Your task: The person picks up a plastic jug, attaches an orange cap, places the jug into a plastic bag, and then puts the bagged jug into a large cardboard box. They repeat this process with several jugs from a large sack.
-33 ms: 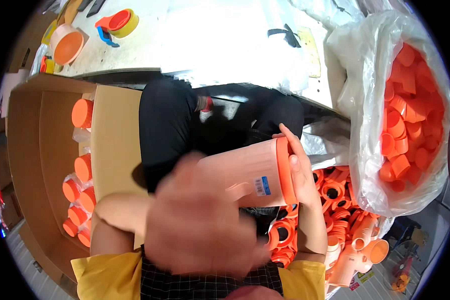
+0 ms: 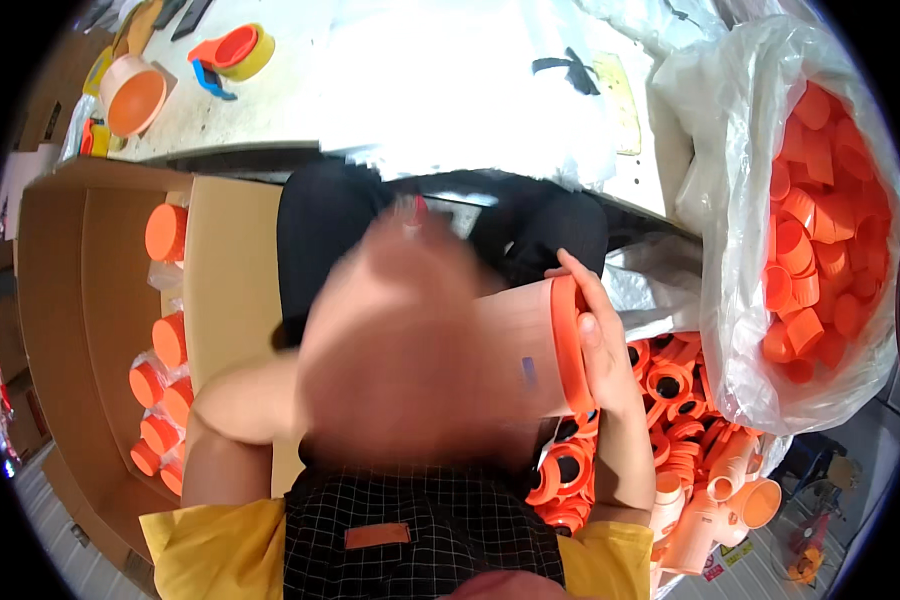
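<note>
1. The pale pink container (image 2: 522, 335) is to the right of the cardboard box (image 2: 235, 300), held on its side.
2. The right hand (image 2: 602, 350), farther from the box, has its grip on the container's orange end (image 2: 568, 345).
3. The left hand (image 2: 400, 350), nearer the box, is blurred in front of the container; I cannot tell its grip.
4. Beyond the box is the tabletop (image 2: 285, 110); well right of it, a plastic bag (image 2: 715, 160) holds orange pieces (image 2: 825, 220).

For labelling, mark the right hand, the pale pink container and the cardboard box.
Right hand (image 2: 604, 362): head view, middle of the hand.
Pale pink container (image 2: 522, 330): head view, side wall.
Cardboard box (image 2: 232, 290): head view, right flap.
</note>
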Motion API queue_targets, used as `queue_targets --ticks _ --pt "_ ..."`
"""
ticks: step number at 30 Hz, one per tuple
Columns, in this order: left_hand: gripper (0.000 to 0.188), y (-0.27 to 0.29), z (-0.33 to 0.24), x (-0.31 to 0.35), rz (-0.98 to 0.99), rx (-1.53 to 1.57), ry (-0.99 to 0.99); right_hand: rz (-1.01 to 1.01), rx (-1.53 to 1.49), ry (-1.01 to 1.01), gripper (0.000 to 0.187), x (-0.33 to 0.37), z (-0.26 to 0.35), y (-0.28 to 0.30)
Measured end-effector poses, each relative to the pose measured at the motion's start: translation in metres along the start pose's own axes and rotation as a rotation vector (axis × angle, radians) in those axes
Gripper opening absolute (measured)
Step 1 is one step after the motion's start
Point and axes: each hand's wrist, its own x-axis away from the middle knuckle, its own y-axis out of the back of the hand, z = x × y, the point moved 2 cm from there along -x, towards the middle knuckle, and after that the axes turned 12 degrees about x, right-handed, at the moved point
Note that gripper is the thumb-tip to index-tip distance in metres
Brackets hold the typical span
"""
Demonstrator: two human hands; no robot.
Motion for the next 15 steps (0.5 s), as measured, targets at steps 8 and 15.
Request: queue_targets --ticks 8,15 --pt "0.022 0.008 0.23 -0.085 -0.126 -0.367 0.509 -0.06 0.099 0.052 0.038 -0.031 0.007 0.025" --pt "0.031 0.013 0.207 -0.095 -0.364 0.235 0.635 -0.088 -0.301 -0.171 0.026 -0.075 -0.017 0.013"
